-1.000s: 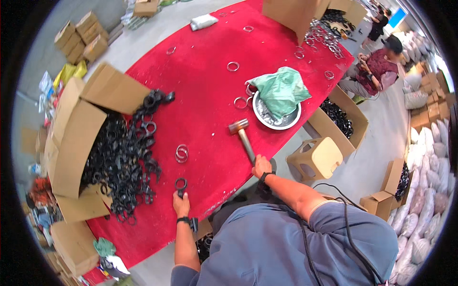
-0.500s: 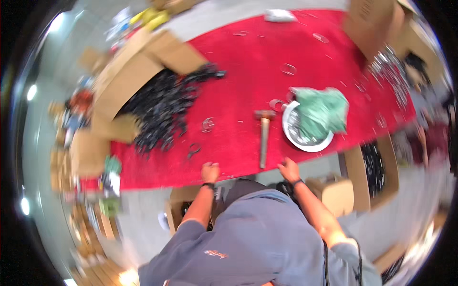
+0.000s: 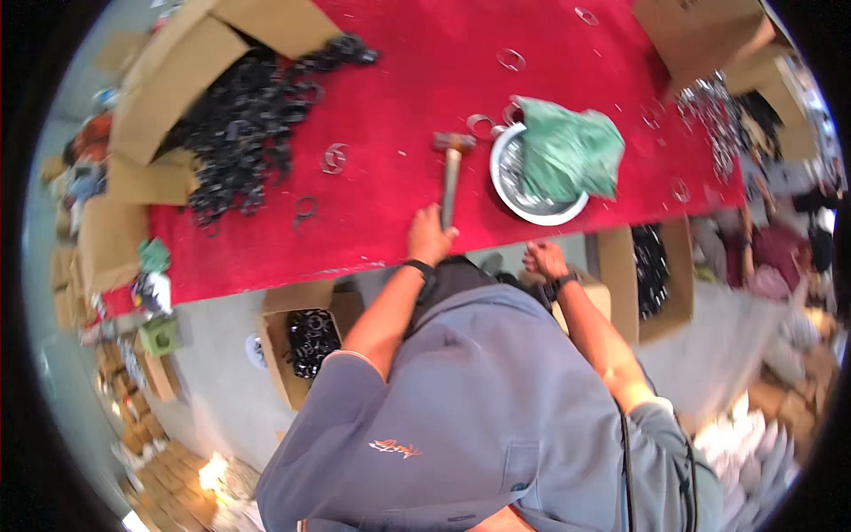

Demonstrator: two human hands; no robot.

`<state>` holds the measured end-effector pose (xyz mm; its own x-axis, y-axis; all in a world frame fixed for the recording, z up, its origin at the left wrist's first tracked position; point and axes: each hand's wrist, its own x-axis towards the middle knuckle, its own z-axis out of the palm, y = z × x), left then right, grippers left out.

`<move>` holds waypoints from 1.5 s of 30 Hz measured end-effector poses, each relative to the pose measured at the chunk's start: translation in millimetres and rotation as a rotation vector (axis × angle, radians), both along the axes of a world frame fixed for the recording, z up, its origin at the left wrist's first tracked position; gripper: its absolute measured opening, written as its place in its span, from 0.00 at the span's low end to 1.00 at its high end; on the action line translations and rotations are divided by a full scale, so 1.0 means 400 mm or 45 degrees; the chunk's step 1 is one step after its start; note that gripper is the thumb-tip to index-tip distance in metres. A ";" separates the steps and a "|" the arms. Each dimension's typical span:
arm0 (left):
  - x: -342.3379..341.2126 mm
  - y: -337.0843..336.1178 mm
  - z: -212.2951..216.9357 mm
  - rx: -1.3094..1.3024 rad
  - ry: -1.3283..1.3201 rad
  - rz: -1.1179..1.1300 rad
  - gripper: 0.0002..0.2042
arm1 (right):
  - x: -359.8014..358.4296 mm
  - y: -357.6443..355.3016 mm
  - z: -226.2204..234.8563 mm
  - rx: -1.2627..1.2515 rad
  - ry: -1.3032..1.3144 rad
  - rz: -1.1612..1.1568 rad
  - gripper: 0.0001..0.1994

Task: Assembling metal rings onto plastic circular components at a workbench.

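Observation:
My left hand (image 3: 431,236) is over the near edge of the red-covered table (image 3: 390,208), thumb and fingers apart beside the lower end of a hammer's handle (image 3: 450,188). The hammer lies with its metal head pointing away from me; I see no firm grip on it. My right hand (image 3: 547,260) hangs just off the table edge, its fingers curled in and nothing visible in them. Beyond it stands a white bowl (image 3: 542,218) of shiny metal pieces, partly covered by a green plastic bag (image 3: 576,152).
An open carton (image 3: 168,84) spills black ring-like parts (image 3: 244,133) at the left. Loose metal rings (image 3: 333,158) are scattered on the cloth. More metal pieces (image 3: 712,120) lie at the right by another carton. Below the edge stand boxes of black parts (image 3: 312,341). Another person (image 3: 780,257) is at far right.
My left hand has moved right and forward, to the hammer's handle. My right hand has drawn back from the table edge and curled. The view has shifted; the hammer stays beside the bowl.

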<state>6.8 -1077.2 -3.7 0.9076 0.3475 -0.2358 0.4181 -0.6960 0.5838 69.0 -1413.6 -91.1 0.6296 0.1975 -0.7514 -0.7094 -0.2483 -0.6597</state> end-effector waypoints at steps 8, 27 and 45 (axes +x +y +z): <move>-0.026 0.031 -0.068 -0.053 -0.081 -0.006 0.34 | 0.030 -0.232 0.047 0.019 0.394 -0.580 0.26; 0.631 -0.488 0.050 -0.002 -0.262 -0.556 0.37 | 0.527 -0.335 0.108 0.027 -0.878 0.418 0.26; 1.364 -0.935 0.039 0.441 0.471 -0.880 0.65 | 1.456 -1.209 0.136 -0.491 -0.795 -0.011 0.26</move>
